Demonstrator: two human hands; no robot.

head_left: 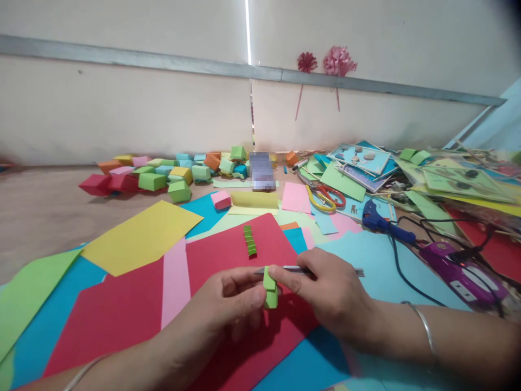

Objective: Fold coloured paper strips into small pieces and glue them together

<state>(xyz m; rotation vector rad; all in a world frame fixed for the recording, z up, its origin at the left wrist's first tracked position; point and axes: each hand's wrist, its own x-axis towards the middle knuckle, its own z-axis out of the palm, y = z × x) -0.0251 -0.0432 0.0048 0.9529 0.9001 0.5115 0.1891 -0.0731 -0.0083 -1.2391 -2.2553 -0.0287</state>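
My left hand (240, 304) pinches a small folded strip of light green paper (270, 296) between thumb and fingers. In my right hand (329, 282) lies a slim, pointed silver metal tool (358, 272); whether it is a craft knife or tweezers I cannot tell. The tool runs sideways across the top of the strip, its tip behind the paper. My right index finger presses the paper against it. Just beyond my hands, a creased green paper piece (249, 242) rests on a red paper sheet (220, 239).
Folded paper boxes (152, 181) in many colours sit at the back left. Yellow-handled scissors (323, 201) lie beside red-handled ones (337, 195). A blue glue gun (378, 222) and a purple power strip (459, 274) with black cords are on the right. A wall (163, 114) stands behind.
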